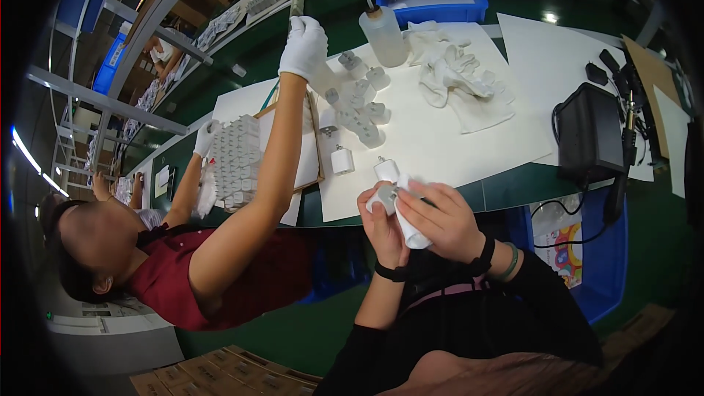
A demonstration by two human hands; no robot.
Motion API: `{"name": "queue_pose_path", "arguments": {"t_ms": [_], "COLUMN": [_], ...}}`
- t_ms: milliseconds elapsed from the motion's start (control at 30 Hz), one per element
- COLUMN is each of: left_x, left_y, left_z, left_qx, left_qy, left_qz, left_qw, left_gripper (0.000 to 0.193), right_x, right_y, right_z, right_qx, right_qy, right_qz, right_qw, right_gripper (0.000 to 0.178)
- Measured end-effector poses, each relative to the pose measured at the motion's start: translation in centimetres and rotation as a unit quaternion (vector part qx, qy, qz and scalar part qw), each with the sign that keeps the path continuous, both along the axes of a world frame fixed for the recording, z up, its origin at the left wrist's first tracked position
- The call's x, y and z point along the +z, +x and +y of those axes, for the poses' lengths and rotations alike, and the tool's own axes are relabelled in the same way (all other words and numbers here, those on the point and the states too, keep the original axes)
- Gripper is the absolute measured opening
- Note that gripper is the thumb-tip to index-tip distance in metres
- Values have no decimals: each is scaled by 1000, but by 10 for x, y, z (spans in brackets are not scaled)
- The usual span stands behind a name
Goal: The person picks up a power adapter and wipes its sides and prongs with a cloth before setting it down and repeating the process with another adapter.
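Note:
My left hand (382, 229) is closed around a small white power adapter (383, 196), its grey end turned up. My right hand (447, 221) pinches a white cloth (412, 232) against the adapter's side. The cloth hangs down between my two hands. Just beyond my fingers, another white adapter (386, 169) stands on the white sheet (455, 148). Farther left is one more white adapter (342, 160) with its metal prongs up. Several adapters (359, 119) lie in a loose cluster behind these.
A squeeze bottle (383, 38) stands behind the cluster, near crumpled white gloves (458, 73). A black box-shaped device (589, 130) with cables sits at right, a blue bin (605, 257) below. At left, a co-worker's gloved hand (303, 45) reaches over the table near stacked adapters (236, 158).

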State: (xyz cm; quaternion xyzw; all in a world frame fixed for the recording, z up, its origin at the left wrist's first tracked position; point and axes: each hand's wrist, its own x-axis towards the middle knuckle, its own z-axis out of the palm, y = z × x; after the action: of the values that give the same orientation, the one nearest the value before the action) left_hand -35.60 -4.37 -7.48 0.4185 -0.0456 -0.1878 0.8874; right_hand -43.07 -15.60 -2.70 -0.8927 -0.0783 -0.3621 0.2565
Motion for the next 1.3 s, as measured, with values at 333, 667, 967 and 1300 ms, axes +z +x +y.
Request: {"name": "queue_pose_path", "arguments": {"t_ms": [333, 667, 967, 1300], "left_x": [8, -1, 25, -34], "left_y": [17, 6, 19, 15], "left_z": [4, 0, 1, 8], "left_qx": [-149, -158, -147, -235], "left_qy": [-148, -51, -126, -232], "left_qz": [136, 63, 163, 146], "left_qw": [968, 984, 968, 932], "left_gripper": [49, 40, 43, 46], "right_x": [-19, 6, -45, -1], "right_y": [-36, 16, -29, -10], "right_z": [-28, -37, -26, -31], "right_qx": [59, 61, 262, 45], "right_qy": [542, 110, 326, 425], "right_qz": [104, -2, 183, 36], "right_qw": [832, 992, 890, 904], "right_gripper": [27, 25, 25, 31]}}
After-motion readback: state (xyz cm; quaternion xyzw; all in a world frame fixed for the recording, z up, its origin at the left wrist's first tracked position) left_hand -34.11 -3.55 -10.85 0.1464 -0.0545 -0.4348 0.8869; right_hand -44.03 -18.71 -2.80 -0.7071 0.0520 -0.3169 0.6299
